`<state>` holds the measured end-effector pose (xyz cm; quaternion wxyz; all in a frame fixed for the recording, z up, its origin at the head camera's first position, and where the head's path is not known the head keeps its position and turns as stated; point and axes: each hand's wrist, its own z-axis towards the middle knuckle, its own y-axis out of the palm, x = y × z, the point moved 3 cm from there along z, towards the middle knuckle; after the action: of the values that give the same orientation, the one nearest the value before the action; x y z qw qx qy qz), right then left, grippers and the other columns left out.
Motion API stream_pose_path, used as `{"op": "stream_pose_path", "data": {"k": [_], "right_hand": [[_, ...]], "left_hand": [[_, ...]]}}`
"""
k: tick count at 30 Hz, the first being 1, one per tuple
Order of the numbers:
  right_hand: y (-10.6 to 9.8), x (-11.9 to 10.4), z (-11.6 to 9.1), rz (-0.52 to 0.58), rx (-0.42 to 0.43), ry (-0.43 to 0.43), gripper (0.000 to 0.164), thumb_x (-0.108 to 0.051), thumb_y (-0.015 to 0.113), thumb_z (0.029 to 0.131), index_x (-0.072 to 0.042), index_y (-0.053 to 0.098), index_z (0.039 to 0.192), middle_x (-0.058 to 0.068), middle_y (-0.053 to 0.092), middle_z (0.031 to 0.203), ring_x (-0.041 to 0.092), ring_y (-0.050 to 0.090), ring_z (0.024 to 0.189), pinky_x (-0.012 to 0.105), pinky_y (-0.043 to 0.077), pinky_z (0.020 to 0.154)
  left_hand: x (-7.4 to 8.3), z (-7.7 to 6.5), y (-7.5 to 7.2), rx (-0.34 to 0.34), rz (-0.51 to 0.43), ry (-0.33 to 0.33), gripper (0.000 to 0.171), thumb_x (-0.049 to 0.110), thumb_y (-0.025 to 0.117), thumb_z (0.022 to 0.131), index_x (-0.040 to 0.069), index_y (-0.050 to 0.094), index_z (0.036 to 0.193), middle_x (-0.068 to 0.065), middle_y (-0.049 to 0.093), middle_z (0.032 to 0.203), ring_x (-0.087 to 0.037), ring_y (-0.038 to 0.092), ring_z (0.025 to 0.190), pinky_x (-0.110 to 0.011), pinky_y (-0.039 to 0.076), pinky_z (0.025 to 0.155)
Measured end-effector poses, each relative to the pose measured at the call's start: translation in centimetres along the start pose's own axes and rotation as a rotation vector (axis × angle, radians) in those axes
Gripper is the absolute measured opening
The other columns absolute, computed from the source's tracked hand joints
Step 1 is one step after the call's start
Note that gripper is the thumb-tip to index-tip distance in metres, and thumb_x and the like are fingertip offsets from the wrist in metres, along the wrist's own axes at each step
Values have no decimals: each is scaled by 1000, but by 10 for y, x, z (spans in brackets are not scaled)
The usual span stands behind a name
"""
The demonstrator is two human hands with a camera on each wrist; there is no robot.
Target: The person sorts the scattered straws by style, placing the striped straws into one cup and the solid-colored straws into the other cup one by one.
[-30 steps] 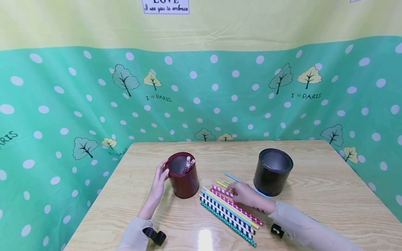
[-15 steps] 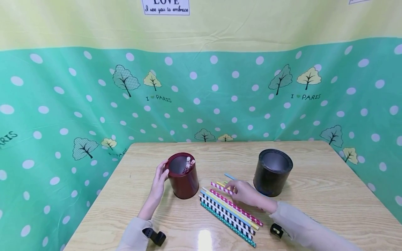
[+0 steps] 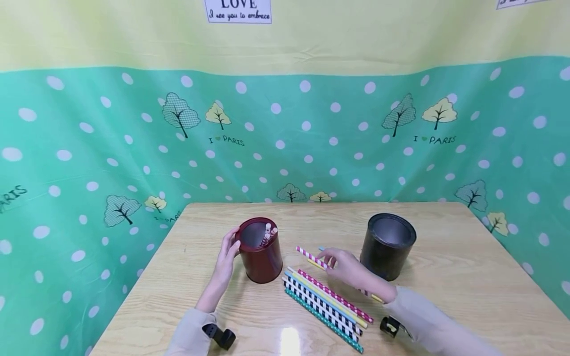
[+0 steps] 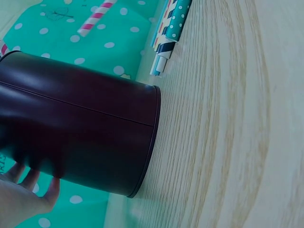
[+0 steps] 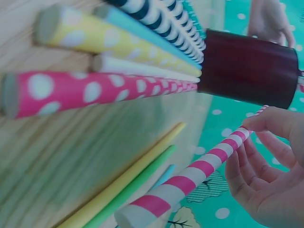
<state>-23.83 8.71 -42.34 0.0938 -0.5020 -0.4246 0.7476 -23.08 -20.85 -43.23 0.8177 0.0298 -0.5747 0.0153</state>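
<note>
Up and away from the other straws since half a second ago: one pink-and-white striped paper straw (image 3: 310, 256), pinched between thumb and fingers of the right hand (image 3: 349, 269).

It slants beyond the fingertips, its upper-left end near but apart from one glossy dark red cylindrical tin (image 3: 262, 262), which the left hand (image 3: 227, 252) grips at the side; three pale straw ends show inside, their lower parts hidden. One black cylindrical tin (image 3: 385, 254) stands near the right hand. Two black-and-white striped straws (image 5: 142, 19), one pink dotted straw (image 5: 95, 90) and one green dotted straw (image 3: 324, 320) lie among the row on the wooden table (image 3: 445, 277). The right hand covers the held straw's middle from the head view.
</note>
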Motion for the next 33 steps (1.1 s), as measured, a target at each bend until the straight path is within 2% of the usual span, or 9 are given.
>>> {"op": "stream_pose_path", "data": {"k": [4,11,25,33], "right_hand": [[-5,-8,-2,35,65,5,31,2,63,75,-7,60,105,0,59,87,14,52,76,21,44,61],[-10,-22,3,101,155,-39,32,1,64,75,-5,59,106,-1,59,83,12,53,74,30,48,67],[-26,-65,21,320,272,-30,28,4,61,75,-3,55,102,6,59,86,17,55,79,31,47,71],[-32,-87,28,476,284,-62,26,6,58,75,-1,54,100,11,59,89,20,55,82,28,48,71]], "left_hand": [[-1,1,2,-15,-8,-6,41,11,34,96,-6,25,132,-20,33,133,2,38,110,-19,35,82],[0,-1,1,-2,17,2,41,14,35,96,-5,27,131,-22,32,132,2,39,110,-20,36,82],[0,2,1,-8,14,15,41,12,34,96,-7,26,131,-25,31,133,2,39,109,-19,36,81],[-1,0,-1,6,21,11,41,12,35,96,-7,27,131,-22,34,131,2,40,109,-20,36,81]]}}
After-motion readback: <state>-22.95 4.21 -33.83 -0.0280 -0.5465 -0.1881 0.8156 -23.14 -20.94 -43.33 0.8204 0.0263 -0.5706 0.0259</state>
